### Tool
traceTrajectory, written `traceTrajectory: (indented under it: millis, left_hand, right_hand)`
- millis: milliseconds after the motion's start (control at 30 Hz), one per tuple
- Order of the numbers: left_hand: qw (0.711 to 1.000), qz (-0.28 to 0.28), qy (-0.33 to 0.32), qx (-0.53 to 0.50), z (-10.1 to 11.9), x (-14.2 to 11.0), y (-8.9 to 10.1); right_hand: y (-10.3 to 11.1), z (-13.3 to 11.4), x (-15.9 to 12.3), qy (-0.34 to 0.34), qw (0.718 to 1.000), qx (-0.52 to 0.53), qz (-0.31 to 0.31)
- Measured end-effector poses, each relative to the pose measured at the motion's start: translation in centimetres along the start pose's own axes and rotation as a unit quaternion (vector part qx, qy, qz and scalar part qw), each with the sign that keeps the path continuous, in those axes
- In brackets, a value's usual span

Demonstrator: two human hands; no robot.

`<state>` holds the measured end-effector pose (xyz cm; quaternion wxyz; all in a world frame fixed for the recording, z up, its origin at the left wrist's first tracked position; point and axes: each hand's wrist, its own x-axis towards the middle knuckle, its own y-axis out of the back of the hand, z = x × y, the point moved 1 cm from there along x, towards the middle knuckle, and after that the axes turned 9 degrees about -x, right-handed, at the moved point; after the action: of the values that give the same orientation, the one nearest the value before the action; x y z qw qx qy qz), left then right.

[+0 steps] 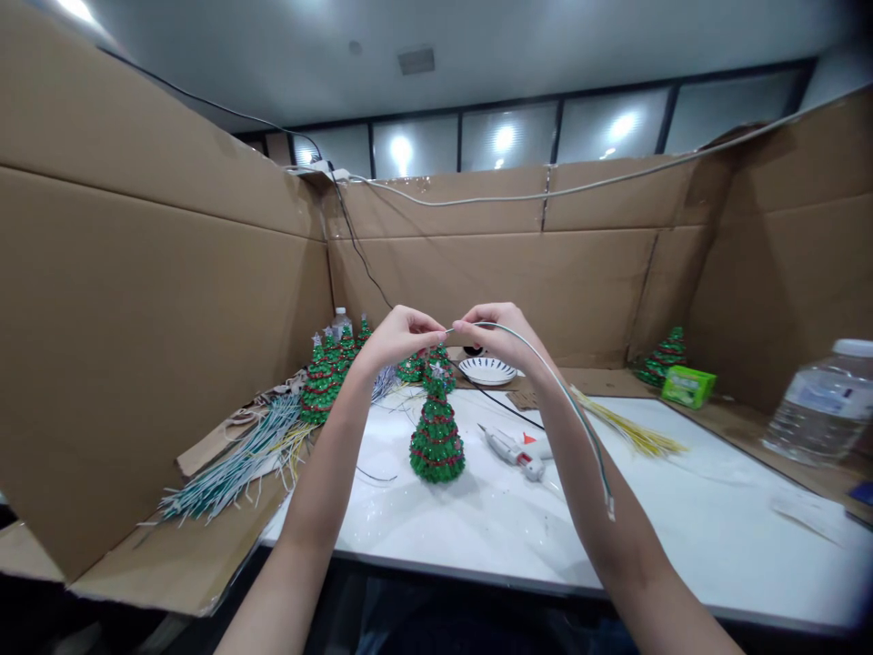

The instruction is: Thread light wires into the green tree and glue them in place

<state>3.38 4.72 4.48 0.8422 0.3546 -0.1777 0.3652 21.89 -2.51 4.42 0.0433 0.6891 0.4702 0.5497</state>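
Observation:
My left hand (pixel 402 338) and my right hand (pixel 503 333) are raised over the table, fingertips close together. Between them they pinch one end of a thin green-and-white wire (pixel 524 339). The rest of it arcs over my right wrist and hangs along the forearm to pale tips. Below the hands a small beaded Christmas tree (pixel 436 444), green with red garlands and a star on top, stands upright on the white table (pixel 491 537). A glue gun (pixel 513 452) lies to the right of that tree.
On the left, a bundle of teal and white strands (pixel 232 464) lies beside several beaded trees (pixel 319 387). Behind are a patterned plate (pixel 487 369) and a cardboard wall (pixel 477 273). To the right are yellow strands (pixel 634 428), a green box (pixel 688 387) and a large bottle (pixel 818 409).

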Motion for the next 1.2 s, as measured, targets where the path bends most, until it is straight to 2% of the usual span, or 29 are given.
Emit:
traceTrajectory:
  millis: [133,267,367,467,633,833,1200]
  left_hand:
    - [1.000,-0.004,-0.006,0.002,0.0,0.1,-0.1]
    - [0.998,-0.061,0.014,0.009,0.0,0.0,0.3]
    - [0.992,-0.097,0.034,0.068,-0.5,-0.1,1.1]
    - [0.985,-0.109,0.050,0.122,-1.3,0.1,1.8]
    - [0.978,-0.141,0.063,0.138,-2.6,0.7,1.8]
    - [0.972,-0.173,0.063,0.148,-2.4,1.0,0.8]
    - [0.969,-0.175,0.060,0.166,-2.0,1.1,0.4]
  right_hand:
    - [0.0,-0.2,-0.1,0.006,0.999,0.010,-0.035]
    - [-0.1,-0.4,-0.2,0.021,0.999,-0.001,-0.035]
    - [-0.1,-0.5,-0.5,0.019,0.999,0.004,-0.041]
    - [-0.2,-0.5,-1.1,0.017,0.998,-0.014,-0.055]
    - [-0.7,0.0,-2.1,0.038,0.990,-0.080,-0.114]
    - [-1.9,0.7,-2.1,0.065,0.969,-0.133,-0.200]
    - [-2.7,0.0,-2.2,0.057,0.961,-0.181,-0.199]
